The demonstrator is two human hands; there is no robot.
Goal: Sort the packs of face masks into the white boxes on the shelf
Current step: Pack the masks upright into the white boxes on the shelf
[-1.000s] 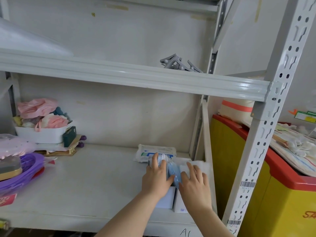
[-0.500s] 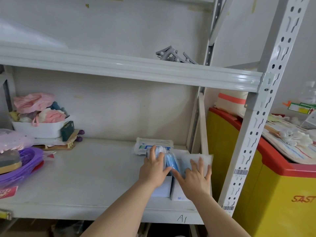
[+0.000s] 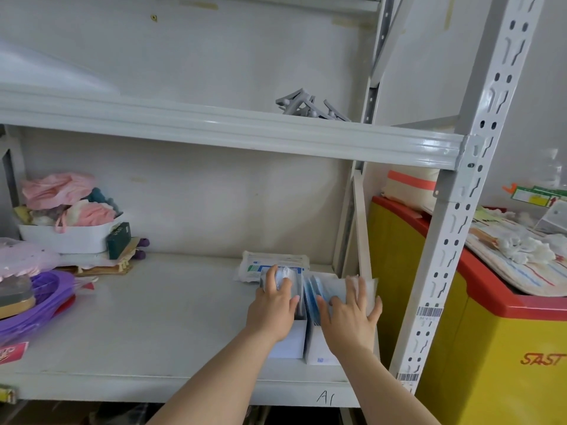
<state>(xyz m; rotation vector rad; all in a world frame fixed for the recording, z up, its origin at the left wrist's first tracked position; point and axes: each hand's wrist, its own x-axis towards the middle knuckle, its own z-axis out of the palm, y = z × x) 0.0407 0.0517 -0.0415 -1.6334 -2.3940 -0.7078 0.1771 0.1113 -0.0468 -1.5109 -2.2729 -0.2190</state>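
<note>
Far left, at the back: white tub (image 3: 64, 240) heaped with pink cloths (image 3: 58, 188). A dark green box (image 3: 118, 240) leans against the tub's right end. In front of these, at the left edge of my view, a purple basket (image 3: 40, 305), and a red card (image 3: 12, 352) lying flat nearer me.

One level up: grey clips (image 3: 306, 107) in a loose pile.

Perforated upright post (image 3: 460, 225) carries barcode stickers (image 3: 429, 311).

Right of the post: yellow chest (image 3: 491, 348) with a red rim. On its lid lie a patterned cloth (image 3: 521, 271) and a crumpled white wad (image 3: 524, 250).
</note>
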